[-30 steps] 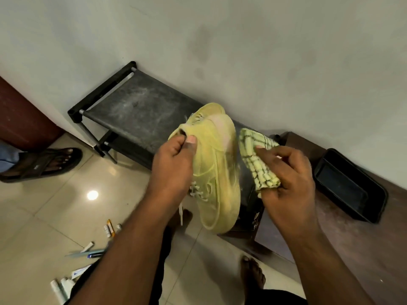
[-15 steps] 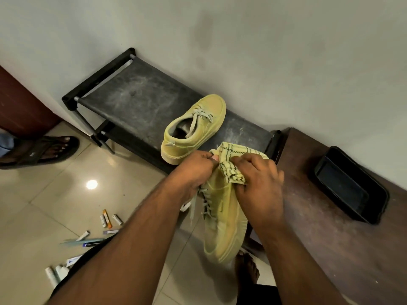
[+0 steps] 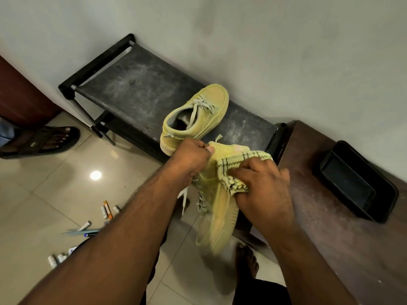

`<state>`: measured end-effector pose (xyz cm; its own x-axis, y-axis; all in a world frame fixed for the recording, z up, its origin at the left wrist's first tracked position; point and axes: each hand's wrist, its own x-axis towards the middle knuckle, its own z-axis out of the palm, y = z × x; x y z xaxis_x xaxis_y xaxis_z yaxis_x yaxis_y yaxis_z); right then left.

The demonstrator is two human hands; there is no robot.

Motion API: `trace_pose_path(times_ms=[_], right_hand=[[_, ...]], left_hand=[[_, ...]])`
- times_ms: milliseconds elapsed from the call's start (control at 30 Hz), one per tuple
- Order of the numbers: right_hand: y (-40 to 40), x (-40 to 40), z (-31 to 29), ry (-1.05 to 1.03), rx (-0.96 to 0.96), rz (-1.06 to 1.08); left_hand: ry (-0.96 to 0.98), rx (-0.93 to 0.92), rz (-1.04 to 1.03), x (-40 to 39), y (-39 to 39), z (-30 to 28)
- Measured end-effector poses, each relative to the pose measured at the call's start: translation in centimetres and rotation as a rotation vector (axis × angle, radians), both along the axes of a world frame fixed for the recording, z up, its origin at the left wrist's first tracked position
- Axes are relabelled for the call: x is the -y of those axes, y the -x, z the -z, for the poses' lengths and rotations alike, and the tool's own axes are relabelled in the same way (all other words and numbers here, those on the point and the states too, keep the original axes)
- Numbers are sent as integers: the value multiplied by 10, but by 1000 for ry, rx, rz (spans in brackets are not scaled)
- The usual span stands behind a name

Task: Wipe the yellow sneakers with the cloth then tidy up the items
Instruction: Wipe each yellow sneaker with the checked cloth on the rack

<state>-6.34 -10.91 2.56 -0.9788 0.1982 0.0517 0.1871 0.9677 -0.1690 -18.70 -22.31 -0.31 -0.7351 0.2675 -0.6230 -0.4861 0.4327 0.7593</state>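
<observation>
Yellow suede-like sneaker (image 3: 217,208) held in the air over the tiled floor (image 3: 44,194), toe pointing down toward the person, heel up near the front edge of the black shoe rack (image 3: 141,93). Left hand (image 3: 191,159) grips the heel end, thumb curled over the collar; this looks like the anchoring grip, keeping the shoe from swinging while it is rubbed. Right hand (image 3: 262,190) has its fingers curled round a bunched yellow checked cloth (image 3: 233,172) and presses it against the side of the upper. The hands sit close together, both on the same shoe. Laces (image 3: 201,202) hang loose on the left side.

Second yellow sneaker (image 3: 196,118) stands upright on the rack's top shelf, toe toward the wall (image 3: 286,51), just behind the left hand and not touching it. Cannot tell whether it has been wiped.

Judgement: wiping step in hand, tidying not yet begun.

Also in view: dark wooden bench (image 3: 330,227) to the right, touching the rack's end, with a black rectangular tray (image 3: 356,183) on it near the wall. Small tubes and pens (image 3: 88,227) scattered on the floor lower left. A sandalled foot (image 3: 46,140) of another person at far left.
</observation>
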Motion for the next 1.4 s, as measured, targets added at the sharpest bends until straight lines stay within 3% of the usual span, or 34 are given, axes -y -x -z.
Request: trace_pose_path(times_ms=[67,267,467,667,900,1100,1267,1400], right_hand=[[-5,1,-1,2,8,-29],[19,-4,-2,31,-38,142],[13,4,-20,27,104,-5],[29,-7,-14,96,27,177],[13,-9,-31,74,204,39],[19,-17,-8,167,2,182],[5,-21,-10,285,-25,-167],[7,-38,-8,302,-72,81]], left_hand=[[15,-26,30,1,-1,1],[-40,-60,174,3,-2,-3],[-16,-56,208,8,0,0],[-80,-63,334,9,-3,-8],[-34,-138,344,6,-8,-10],[-23,-147,373,6,-8,-10],[-16,-131,348,8,-5,-8],[-22,-129,373,5,-7,-12]])
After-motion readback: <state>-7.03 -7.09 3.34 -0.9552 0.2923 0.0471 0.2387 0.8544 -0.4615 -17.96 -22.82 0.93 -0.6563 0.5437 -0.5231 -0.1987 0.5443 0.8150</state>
